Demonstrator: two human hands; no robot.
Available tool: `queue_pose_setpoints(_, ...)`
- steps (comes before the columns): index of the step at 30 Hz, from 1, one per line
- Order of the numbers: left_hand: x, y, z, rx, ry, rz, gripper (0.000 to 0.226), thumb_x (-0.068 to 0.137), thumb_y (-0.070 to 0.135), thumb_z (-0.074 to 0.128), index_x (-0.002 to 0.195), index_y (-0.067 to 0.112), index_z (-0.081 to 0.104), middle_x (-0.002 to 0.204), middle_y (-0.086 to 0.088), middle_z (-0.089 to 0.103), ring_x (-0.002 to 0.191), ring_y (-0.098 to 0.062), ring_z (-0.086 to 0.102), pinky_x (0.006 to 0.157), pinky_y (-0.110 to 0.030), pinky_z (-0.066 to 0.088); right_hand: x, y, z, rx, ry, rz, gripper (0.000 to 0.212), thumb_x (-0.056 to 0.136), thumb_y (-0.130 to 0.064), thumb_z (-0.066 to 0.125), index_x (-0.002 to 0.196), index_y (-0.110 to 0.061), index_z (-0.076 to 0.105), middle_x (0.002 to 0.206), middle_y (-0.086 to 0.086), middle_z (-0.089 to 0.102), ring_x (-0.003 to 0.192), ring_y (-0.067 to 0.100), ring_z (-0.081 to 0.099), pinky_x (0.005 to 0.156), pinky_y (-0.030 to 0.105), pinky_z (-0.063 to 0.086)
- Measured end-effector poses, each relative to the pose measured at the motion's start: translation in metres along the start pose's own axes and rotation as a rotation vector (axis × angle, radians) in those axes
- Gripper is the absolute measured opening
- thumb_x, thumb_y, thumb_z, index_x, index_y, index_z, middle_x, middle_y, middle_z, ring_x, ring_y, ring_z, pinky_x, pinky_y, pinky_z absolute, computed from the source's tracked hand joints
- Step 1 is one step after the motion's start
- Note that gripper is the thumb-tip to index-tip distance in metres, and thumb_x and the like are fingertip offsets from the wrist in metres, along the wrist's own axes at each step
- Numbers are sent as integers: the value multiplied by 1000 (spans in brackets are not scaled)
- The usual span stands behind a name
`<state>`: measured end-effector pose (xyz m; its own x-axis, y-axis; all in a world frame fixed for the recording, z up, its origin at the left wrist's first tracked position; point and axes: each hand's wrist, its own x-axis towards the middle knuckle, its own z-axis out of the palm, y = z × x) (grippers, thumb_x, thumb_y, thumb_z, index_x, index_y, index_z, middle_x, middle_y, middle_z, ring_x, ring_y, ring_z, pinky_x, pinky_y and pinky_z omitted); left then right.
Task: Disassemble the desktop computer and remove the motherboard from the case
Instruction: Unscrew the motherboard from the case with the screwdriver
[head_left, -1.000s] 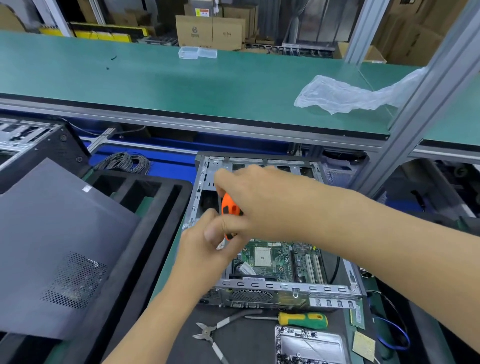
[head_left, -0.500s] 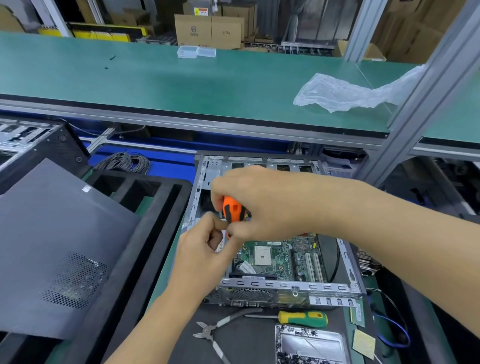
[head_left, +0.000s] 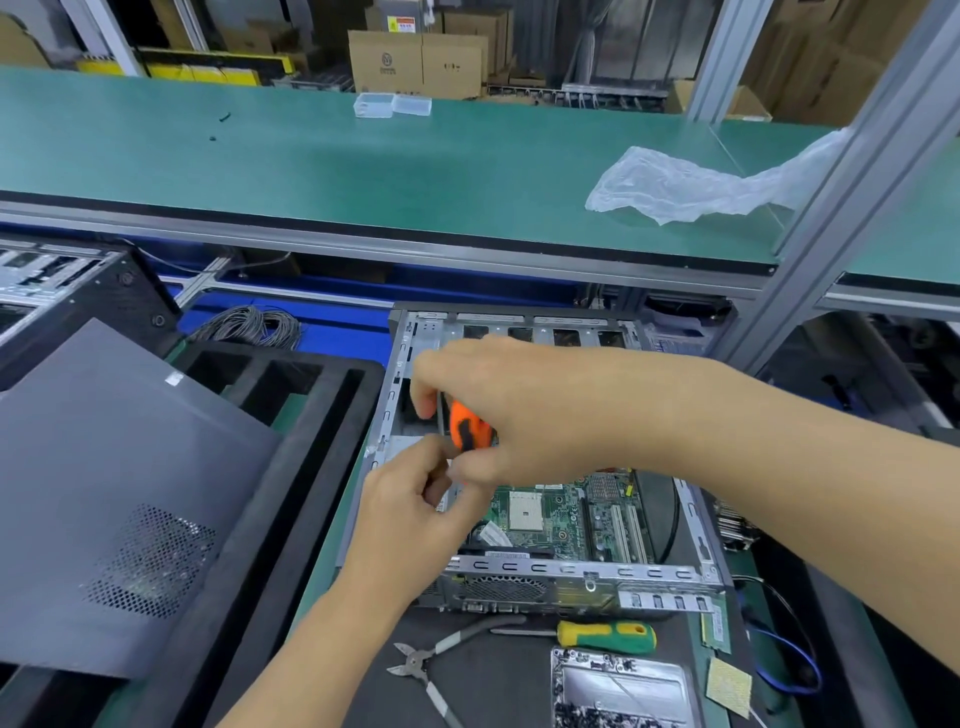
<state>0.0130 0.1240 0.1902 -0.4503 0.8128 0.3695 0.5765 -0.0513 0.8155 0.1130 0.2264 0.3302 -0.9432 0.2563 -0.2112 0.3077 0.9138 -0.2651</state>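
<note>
Green matting underfoot of everything, smooth and slightly glossy, on a factory bench framed in aluminium.

Nearest, below both hands: side cutters with bare steel jaws; a screwdriver, yellow-and-green handle, lying flat; a metal tray of small parts. Left of the left wrist: a dark grey side panel, matt, with a perforated vent patch and a small white sticker (unreadable), leaning over a black foam tray.

Left hand: fingers curled, thumb and forefinger pinched together just below the orange handle; whether anything sits between them cannot be told. Right hand: wrapped over an orange-and-black screwdriver handle, gripping it, shaft hidden.

Under and behind both hands: the case, bare stamped steel, lying open-side up. Inside it, right of the left hand and beneath the right wrist, the motherboard, green, with a square white socket and pale slots (printing too small to read).

Compared with half a second ago: left-hand fingers spread a little more open, right hand barely shifted over the same corner.

Beyond the hands: a coil of grey cable, then a higher green shelf with crumpled clear plastic and a clear box. Farthest, brown cartons with a round printed logo, illegible.
</note>
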Motion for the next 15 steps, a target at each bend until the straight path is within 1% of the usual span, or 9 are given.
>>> queue_pose_setpoints(2, 2, 1, 3, 22, -1, 3, 20, 75, 26, 69, 66, 29, 51, 60, 12, 37, 52, -8, 32, 52, -15, 24, 0, -2, 3, -58, 61, 70, 42, 87, -61, 54, 108, -26, 42, 97, -6, 50, 88, 19, 50, 68, 37, 46)
queue_pose_setpoints(3, 3, 2, 4, 0, 4, -18, 15, 73, 30, 71, 69, 28, 57, 61, 10, 36, 53, -8, 31, 53, -17, 25, 2, -3, 3, -105, 97, 102, 44, 88, -63, 51, 106, -23, 43, 94, -2, 52, 82, 23, 52, 65, 38, 47)
queue_pose_setpoints(4, 4, 2, 5, -35, 10, -56, 16, 70, 37, 73, 72, 28, 60, 61, 7, 35, 53, -8, 29, 53, -19, 25, 4, -3, 4, -158, 126, 108, 42, 90, -61, 49, 104, -21, 45, 90, 1, 52, 78, 25, 53, 63, 38, 47)
queue_pose_setpoints(5, 3, 1, 6, -65, 23, -87, 24, 68, 45, 73, 75, 27, 59, 62, 3, 35, 54, -9, 27, 52, -20, 25, 6, -4, 5, -191, 139, 92, 38, 91, -56, 50, 102, -19, 46, 87, 2, 53, 77, 26, 54, 63, 38, 48)
queue_pose_setpoints(7, 0, -2, 5, -103, 29, -98, 31, 69, 53, 72, 80, 32, 53, 60, 4, 34, 54, -8, 28, 50, -18, 24, 7, -4, 5, -169, 131, 44, 26, 90, -43, 57, 98, -21, 46, 86, -1, 53, 81, 25, 57, 66, 39, 51)
queue_pose_setpoints(10, -4, 0, 2, -83, -17, 0, 11, 82, 46, 59, 78, 41, 49, 56, 10, 30, 53, -8, 29, 50, -16, 23, 4, -3, 0, -28, 72, 13, 26, 84, -27, 66, 99, -26, 45, 91, -8, 53, 90, 19, 55, 72, 38, 51)
queue_pose_setpoints(12, -4, 0, 2, -65, -8, 18, 17, 82, 39, 56, 68, 43, 46, 53, 9, 29, 51, -8, 27, 49, -15, 22, 3, -2, -2, 24, 19, 1, 30, 85, -20, 65, 106, -28, 45, 99, -9, 53, 93, 14, 49, 77, 38, 50)
queue_pose_setpoints(13, -3, 0, 2, -63, 7, 2, 19, 81, 38, 57, 67, 45, 46, 52, 9, 28, 50, -8, 27, 48, -15, 21, 2, -1, -2, 32, 2, -9, 30, 87, -22, 63, 108, -30, 44, 102, -9, 52, 94, 13, 45, 80, 38, 49)
queue_pose_setpoints(15, -2, -2, 2, -38, 33, -19, 20, 77, 41, 61, 65, 41, 45, 52, 9, 29, 50, -9, 27, 48, -15, 21, 1, -2, 0, 28, 13, -2, 27, 90, -41, 59, 110, -30, 42, 102, -10, 48, 95, 13, 41, 82, 39, 48)
